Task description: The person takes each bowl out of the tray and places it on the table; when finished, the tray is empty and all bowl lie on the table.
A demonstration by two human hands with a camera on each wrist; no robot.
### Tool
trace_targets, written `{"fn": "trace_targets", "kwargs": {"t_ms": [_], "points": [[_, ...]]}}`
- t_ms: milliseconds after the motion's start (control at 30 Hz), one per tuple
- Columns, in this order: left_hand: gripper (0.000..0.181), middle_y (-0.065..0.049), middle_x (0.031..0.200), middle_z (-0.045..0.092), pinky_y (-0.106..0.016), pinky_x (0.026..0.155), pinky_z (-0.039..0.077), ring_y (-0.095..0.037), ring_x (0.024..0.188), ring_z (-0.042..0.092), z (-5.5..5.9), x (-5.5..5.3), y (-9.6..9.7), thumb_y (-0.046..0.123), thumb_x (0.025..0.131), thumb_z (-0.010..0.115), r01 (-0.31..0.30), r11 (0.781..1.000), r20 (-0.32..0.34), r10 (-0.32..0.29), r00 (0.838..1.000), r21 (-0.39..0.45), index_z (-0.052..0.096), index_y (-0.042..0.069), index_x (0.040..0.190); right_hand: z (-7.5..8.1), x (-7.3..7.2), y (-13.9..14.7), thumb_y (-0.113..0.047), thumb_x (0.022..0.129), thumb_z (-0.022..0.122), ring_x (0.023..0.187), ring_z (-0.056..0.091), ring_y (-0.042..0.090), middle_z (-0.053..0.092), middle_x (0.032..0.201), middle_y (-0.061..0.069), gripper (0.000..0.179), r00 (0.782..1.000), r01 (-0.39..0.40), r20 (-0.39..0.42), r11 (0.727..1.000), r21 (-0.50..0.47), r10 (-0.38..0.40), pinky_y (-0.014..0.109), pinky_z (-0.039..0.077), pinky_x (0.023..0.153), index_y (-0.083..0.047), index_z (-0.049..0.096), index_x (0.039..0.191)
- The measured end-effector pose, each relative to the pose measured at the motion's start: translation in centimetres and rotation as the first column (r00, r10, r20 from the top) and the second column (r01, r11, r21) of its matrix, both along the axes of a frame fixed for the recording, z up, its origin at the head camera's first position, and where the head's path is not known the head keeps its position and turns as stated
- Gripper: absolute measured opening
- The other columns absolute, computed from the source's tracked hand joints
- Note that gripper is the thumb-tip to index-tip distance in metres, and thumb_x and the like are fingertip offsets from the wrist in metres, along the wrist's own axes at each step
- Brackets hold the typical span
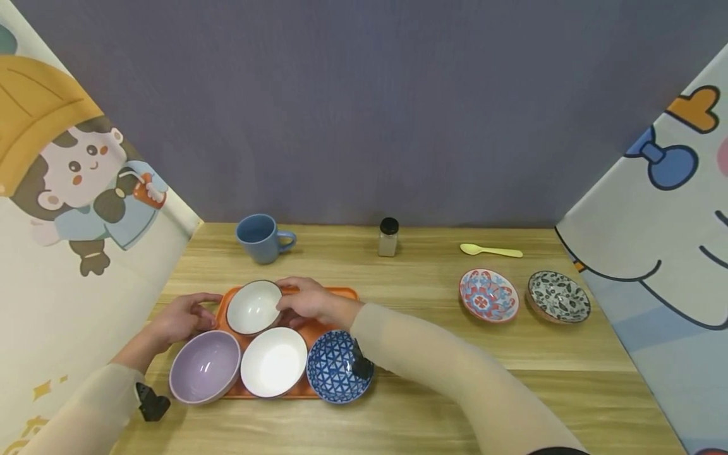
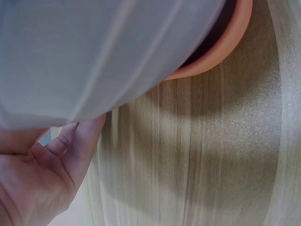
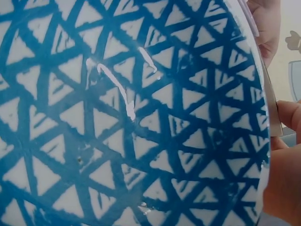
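At the back left of the orange tray [image 1: 335,292] sits a white bowl with a thin dark rim [image 1: 254,307]. My right hand [image 1: 307,299] grips that bowl's right rim between thumb and fingers; in the right wrist view part of the hand [image 3: 284,174] shows past the blue patterned bowl [image 3: 141,113]. Beside the tray's left edge is my left hand [image 1: 184,320], its fingers loosely bent; whether it touches the tray is unclear. A purple bowl [image 1: 205,368] stands just in front of it and covers its fingertips in the left wrist view. Another white bowl [image 1: 274,363] stands at the tray's front middle.
Behind the tray are a blue mug [image 1: 260,239] and a small black-capped jar [image 1: 388,237]. To the right lie a yellow spoon [image 1: 491,251], a red-and-blue patterned dish [image 1: 489,296] and a black-and-white leaf-patterned bowl [image 1: 559,297]. A grey wall [image 1: 375,114] borders the wooden table [image 1: 432,278].
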State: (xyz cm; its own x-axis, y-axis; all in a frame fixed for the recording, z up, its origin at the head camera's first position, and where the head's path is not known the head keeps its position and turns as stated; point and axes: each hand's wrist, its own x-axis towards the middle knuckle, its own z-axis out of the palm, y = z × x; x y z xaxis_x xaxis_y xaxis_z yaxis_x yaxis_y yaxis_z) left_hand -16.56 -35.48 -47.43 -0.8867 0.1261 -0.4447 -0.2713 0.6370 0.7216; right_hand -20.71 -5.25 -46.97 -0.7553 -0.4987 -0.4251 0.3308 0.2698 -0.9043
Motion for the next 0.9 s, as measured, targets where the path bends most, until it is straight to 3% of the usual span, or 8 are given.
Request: {"fn": "trace_targets", "kwargs": {"t_ms": [200, 500, 633, 900], "points": [[0.058, -0.017, 0.101, 0.068, -0.035, 0.067, 0.059, -0.021, 0.084, 0.068, -0.1, 0.0, 0.0, -0.009, 0.095, 0.057, -0.002, 1.000, -0.001, 0.002, 1.000, 0.011, 0.038, -0.010, 0.150, 0.2, -0.1, 0.6, -0.008, 0.091, 0.071, 0.070, 0.073, 0.023, 0.075, 0.084, 0.011, 0.057, 0.999, 0.031, 0.037, 0.999, -0.009, -0.031, 0.047, 0.063, 0.074, -0.021, 0.058, 0.145], [0.059, -0.016, 0.100, 0.068, -0.036, 0.068, 0.059, -0.023, 0.084, 0.067, -0.2, 0.0, 0.0, -0.009, 0.094, 0.058, -0.005, 1.000, 0.002, 0.005, 1.000, 0.000, 0.039, -0.008, 0.150, 1.0, -0.8, 2.1, -0.010, 0.090, 0.071, 0.083, 0.077, 0.033, 0.077, 0.091, 0.013, 0.057, 0.994, 0.068, 0.086, 0.993, -0.092, -0.060, 0.046, 0.063, 0.075, -0.021, 0.058, 0.144], [0.059, -0.016, 0.099, 0.068, -0.035, 0.069, 0.060, -0.023, 0.084, 0.067, -0.3, 0.1, 0.0, -0.009, 0.093, 0.059, -0.004, 1.000, -0.003, 0.004, 1.000, 0.000, 0.040, -0.008, 0.149, 2.0, -1.1, 2.9, -0.010, 0.089, 0.071, 0.092, 0.076, 0.041, 0.076, 0.095, 0.015, 0.057, 0.993, 0.071, 0.100, 0.989, -0.127, -0.058, 0.045, 0.063, 0.075, -0.021, 0.058, 0.144], [0.059, -0.017, 0.098, 0.068, -0.035, 0.068, 0.060, -0.023, 0.084, 0.068, -0.3, 0.0, -0.1, -0.009, 0.093, 0.059, -0.004, 1.000, -0.004, 0.004, 1.000, 0.013, 0.040, -0.009, 0.149, 4.6, -1.8, 4.7, -0.012, 0.092, 0.069, 0.098, 0.075, 0.040, 0.075, 0.101, 0.015, 0.059, 0.993, 0.084, 0.100, 0.984, -0.157, -0.068, 0.040, 0.063, 0.073, -0.024, 0.054, 0.148]]}}
